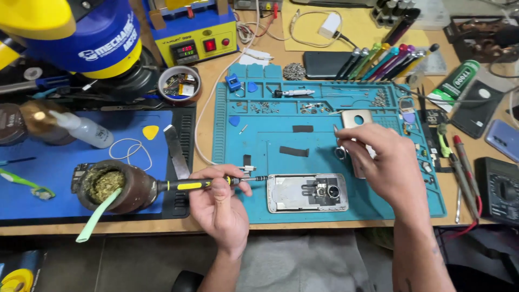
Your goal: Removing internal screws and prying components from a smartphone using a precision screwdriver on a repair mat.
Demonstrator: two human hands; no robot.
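Nearest the worktop's (335, 224) front edge, the left hand (219, 203) has its grip closed round a slim black-and-yellow precision screwdriver (213, 184), held nearly flat so the tip reaches the left end of the opened silver phone body (307, 192). That phone lies face down on the teal silicone repair mat (270, 208), its back off and the dark camera module (324, 191) showing, close to the person, probably so both hands can work over it without stretching.

The right hand (381, 162) hovers just beyond the phone's right end, fingers pinched shut on what looks like thin metal tweezers (336, 135), though the hand hides most of them. A flat metal plate (357, 120) lies partly beneath it.

Left of the left hand stands a round brown gourd cup (116, 186) packed with green herb, a pale green straw (97, 216) leaning out, set on a blue mat (43, 184) clear of the small parts.

Farther back, the teal mat's moulded compartments hold loose screws (259, 107) and bits, seemingly sorted to keep them from rolling off. Beyond these lie a row of coloured-handled screwdrivers (384, 60), a roll of tape (179, 84) and a blue-and-yellow bench unit (192, 32) with a red display.
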